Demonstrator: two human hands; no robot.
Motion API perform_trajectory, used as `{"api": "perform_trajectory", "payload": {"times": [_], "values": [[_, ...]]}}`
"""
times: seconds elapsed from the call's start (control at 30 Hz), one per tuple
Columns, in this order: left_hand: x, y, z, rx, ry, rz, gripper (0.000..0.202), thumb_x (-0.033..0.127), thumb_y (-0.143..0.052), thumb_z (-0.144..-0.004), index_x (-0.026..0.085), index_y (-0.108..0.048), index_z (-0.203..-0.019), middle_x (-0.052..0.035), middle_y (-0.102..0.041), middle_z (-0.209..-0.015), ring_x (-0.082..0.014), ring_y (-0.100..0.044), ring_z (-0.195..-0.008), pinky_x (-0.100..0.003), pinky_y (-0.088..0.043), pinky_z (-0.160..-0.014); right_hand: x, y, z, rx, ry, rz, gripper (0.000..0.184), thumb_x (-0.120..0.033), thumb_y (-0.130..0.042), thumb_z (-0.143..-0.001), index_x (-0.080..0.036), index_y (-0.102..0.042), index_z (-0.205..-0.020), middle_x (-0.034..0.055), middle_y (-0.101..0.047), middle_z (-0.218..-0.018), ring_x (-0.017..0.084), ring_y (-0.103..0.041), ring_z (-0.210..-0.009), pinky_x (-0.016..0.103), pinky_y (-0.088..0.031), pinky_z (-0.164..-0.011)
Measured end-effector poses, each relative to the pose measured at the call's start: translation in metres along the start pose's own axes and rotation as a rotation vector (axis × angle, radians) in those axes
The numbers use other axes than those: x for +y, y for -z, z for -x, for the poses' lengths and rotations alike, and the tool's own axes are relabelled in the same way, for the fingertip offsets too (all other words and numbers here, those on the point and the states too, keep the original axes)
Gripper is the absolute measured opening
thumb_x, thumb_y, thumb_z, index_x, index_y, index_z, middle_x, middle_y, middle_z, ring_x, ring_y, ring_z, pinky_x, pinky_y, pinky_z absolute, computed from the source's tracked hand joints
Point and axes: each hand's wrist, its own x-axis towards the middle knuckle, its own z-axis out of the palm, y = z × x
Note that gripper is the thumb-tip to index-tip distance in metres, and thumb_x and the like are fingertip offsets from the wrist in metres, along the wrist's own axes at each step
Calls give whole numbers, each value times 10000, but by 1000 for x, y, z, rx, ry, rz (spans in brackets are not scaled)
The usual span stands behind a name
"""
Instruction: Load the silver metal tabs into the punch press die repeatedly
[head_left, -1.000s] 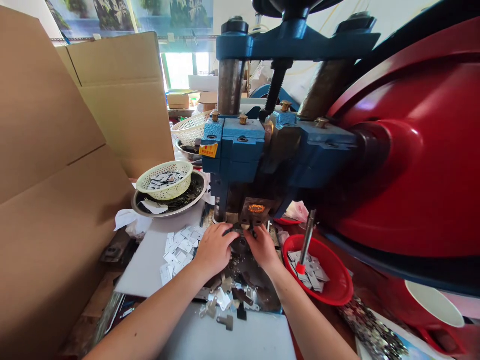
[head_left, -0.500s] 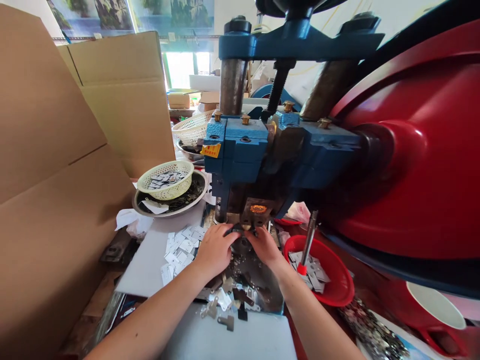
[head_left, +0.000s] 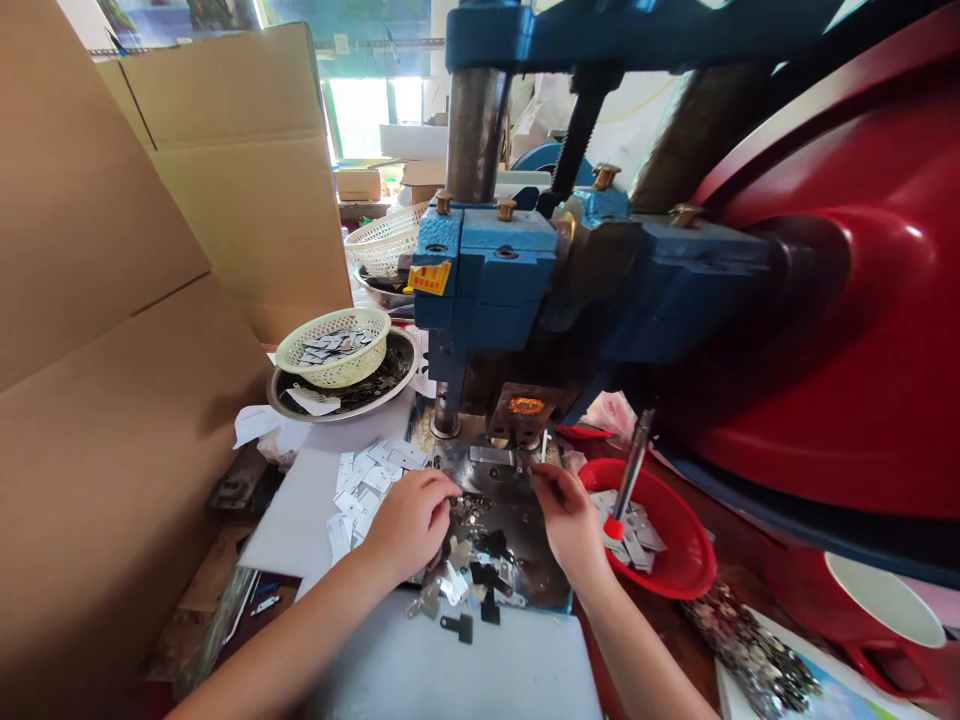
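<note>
My left hand [head_left: 412, 515] is above the press bed's left side, fingers curled and closed; anything in them is hidden. My right hand [head_left: 566, 510] is at the bed's right side, fingertips pinched together beside the die; I cannot make out what they hold. Between the hands, a flat metal piece [head_left: 493, 456] lies on the dark press bed [head_left: 525, 530], just in front of the punch block [head_left: 523, 410]. Small round scraps [head_left: 471, 507] are scattered by my left fingertips. Nearer to me lie several loose T-shaped metal pieces [head_left: 459, 628], some silvery, some dark.
Flat metal plates [head_left: 371, 480] are piled on the left. Behind them, a cream basket [head_left: 334, 375] stands on a metal bowl [head_left: 409, 372]. A red bowl [head_left: 701, 570] of plates and a red flywheel [head_left: 832, 300] are on the right. Cardboard [head_left: 97, 350] walls the left.
Both hands have drawn back from the die and moved apart, uncovering the flat metal piece. The view has tilted down and moved closer to the press.
</note>
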Motion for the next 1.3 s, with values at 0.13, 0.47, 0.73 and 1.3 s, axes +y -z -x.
{"api": "perform_trajectory", "payload": {"times": [0.13, 0.47, 0.73, 1.3], "values": [[13, -12, 15, -176, -4, 22, 239, 146, -501, -826, 254, -676, -948, -22, -634, -945, -184, -564, -894, -340, -474, -823, 9, 13, 22, -125, -120, 3, 315, -429, -470, -820, -209, -649, -957, 39, -679, -769, 209, -627, -738, 329, -494, -689], [29, -44, 4, -201, -71, -91, 94, 263, -664, -770, 239, -675, -860, -34, -567, -1029, -228, -493, -976, -387, -416, -867, 16, 19, 27, -163, 220, 407, 272, -329, -424, -882, -236, -644, -1011, 64, -647, -960, 230, -589, -926, 401, -475, -822], [24, -48, 10, -139, -7, -28, 133, 215, -691, -734, 230, -637, -855, -21, -576, -1010, -219, -506, -962, -379, -420, -861, 15, 11, 24, -180, 389, 629, 288, -318, -416, -906, -272, -626, -1098, 64, -622, -922, 237, -557, -892, 392, -455, -802], [27, -40, 6, -83, 32, 276, 123, 193, -557, -841, 235, -673, -843, -5, -646, -859, -158, -587, -843, -273, -451, -770, -15, -9, -10, -40, 392, 346, 195, -285, -424, -904, -193, -591, -867, 63, -591, -846, 203, -536, -823, 346, -438, -759]]}}
